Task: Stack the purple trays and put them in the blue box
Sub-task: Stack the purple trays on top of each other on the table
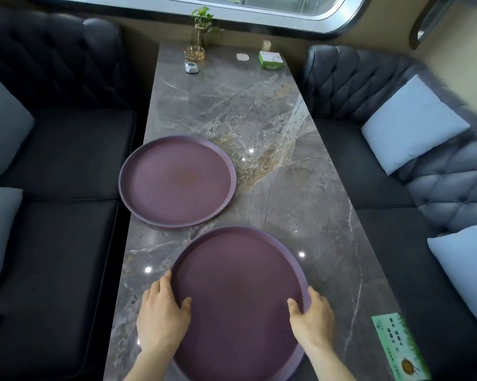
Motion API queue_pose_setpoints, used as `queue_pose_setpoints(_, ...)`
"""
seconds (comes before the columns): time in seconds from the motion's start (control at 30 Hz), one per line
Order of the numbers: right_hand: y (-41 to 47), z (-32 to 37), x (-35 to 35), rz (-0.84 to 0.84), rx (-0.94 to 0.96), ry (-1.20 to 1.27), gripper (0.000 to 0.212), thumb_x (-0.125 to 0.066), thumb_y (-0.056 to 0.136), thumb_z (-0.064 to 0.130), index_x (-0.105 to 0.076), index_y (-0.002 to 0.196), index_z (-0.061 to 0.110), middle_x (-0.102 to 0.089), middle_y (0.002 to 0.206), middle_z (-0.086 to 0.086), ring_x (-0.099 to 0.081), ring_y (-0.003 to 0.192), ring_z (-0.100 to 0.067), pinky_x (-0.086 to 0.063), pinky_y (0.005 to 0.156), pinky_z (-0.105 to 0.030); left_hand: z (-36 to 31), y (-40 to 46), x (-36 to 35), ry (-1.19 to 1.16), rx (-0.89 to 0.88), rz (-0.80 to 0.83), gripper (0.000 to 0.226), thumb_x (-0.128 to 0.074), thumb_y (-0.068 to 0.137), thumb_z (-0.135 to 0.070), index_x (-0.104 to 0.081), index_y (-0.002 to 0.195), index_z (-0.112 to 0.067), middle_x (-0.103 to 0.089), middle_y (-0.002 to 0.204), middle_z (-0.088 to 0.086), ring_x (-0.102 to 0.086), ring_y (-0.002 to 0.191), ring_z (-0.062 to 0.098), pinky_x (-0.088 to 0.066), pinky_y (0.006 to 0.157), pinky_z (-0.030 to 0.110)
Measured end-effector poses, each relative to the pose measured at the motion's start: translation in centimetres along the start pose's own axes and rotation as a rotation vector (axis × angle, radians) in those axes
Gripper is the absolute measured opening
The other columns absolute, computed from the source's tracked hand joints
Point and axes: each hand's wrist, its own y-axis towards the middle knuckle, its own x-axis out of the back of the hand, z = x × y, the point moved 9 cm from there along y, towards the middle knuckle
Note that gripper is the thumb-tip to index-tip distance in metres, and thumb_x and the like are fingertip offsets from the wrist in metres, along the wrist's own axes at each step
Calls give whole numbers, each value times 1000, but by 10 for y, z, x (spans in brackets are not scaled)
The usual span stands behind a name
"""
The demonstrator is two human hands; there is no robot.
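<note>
Two round purple trays lie on a grey marble table (259,111). The near tray (240,270) is in front of me, and both my hands grip its rim. My left hand (161,314) holds the left edge with the thumb inside the tray. My right hand (313,316) holds the right edge the same way. The far tray (177,180) lies flat further back on the left, overhanging the table's left edge a little, apart from the near one. No blue box is in view.
Dark tufted sofas with pale cushions (412,123) flank the table. At the far end stand a plant in a glass (201,31), an amber ashtray (194,53), a small grey device (191,68) and a green box (271,60). A green tissue pack (399,350) lies near right.
</note>
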Motion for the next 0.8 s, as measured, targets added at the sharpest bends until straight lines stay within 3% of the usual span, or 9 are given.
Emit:
queue_pose_setpoints(0.2, -7, 2, -2, 5, 37, -69, 67, -64, 92, 35, -41, 150, 11, -42, 155, -5, -44, 139, -26, -38, 110, -39, -4, -12, -5, 135, -103, 66, 85, -68, 82, -44, -25, 153, -25, -24, 162, -4, -38, 140, 19, -48, 100, 34)
queue_pose_setpoints(0.27, -9, 2, -1, 6, 53, -75, 67, -62, 92, 35, -39, 152, 14, -38, 158, -1, -43, 141, -25, -39, 110, -38, -2, -14, -8, 171, -137, 94, 86, -66, 81, -49, -24, 153, -29, -9, 166, -6, -37, 139, 18, -50, 96, 31)
queue_pose_setpoints(0.37, -11, 4, -1, 43, 98, -128, 73, -61, 93, 38, -31, 155, 15, -28, 163, 2, -42, 142, -21, -40, 109, -36, 1, -16, -9, 237, -177, 130, 92, -64, 79, -55, -18, 154, -30, 1, 167, -4, -32, 143, 17, -42, 105, 31)
queue_pose_setpoints(0.43, -13, 6, -4, 95, 133, -212, 80, -58, 93, 44, -21, 158, 15, -18, 165, 4, -44, 140, -19, -44, 106, -35, 0, -13, -6, 275, -194, 145, 91, -62, 78, -60, -20, 153, -32, -3, 166, -2, -31, 143, 17, -37, 109, 34)
queue_pose_setpoints(0.5, -14, 9, -4, 140, 136, -314, 84, -55, 92, 51, -16, 158, 16, -16, 165, 4, -48, 136, -20, -47, 104, -36, -1, -5, 1, 259, -180, 155, 77, -57, 79, -65, -36, 146, -33, -19, 160, -4, -35, 140, 17, -38, 108, 35)
queue_pose_setpoints(0.57, -9, 16, 6, 130, 108, -403, 80, -53, 90, 57, -28, 154, 18, -33, 156, 1, -51, 133, -23, -47, 103, -39, -3, 8, 13, 188, -150, 140, 51, -55, 81, -64, -57, 123, -36, -36, 148, -7, -43, 131, 16, -42, 102, 37)
queue_pose_setpoints(0.67, 7, 38, 24, 95, 67, -440, 54, -54, 87, 59, -61, 128, 23, -57, 131, 0, -58, 121, -25, -50, 96, -39, 1, 36, 36, -12, -18, 68, 25, -56, 82, -59, -64, 91, -37, -56, 119, -11, -59, 105, 18, -49, 81, 39)
queue_pose_setpoints(0.73, 24, 58, 30, 103, 77, -383, 46, -57, 87, 57, -66, 119, 26, -64, 126, 1, -62, 116, -25, -51, 91, -35, 11, 59, 48, -152, 108, 32, 25, -54, 82, -59, -64, 87, -36, -63, 108, -8, -64, 93, 22, -50, 77, 38)
queue_pose_setpoints(0.8, 45, 87, 27, 151, 124, -259, 42, -62, 87, 52, -71, 117, 24, -71, 121, 2, -64, 117, -23, -50, 91, -32, 19, 85, 56, -259, 196, 9, 30, -55, 82, -57, -65, 96, -33, -66, 109, -3, -66, 95, 25, -51, 82, 40)
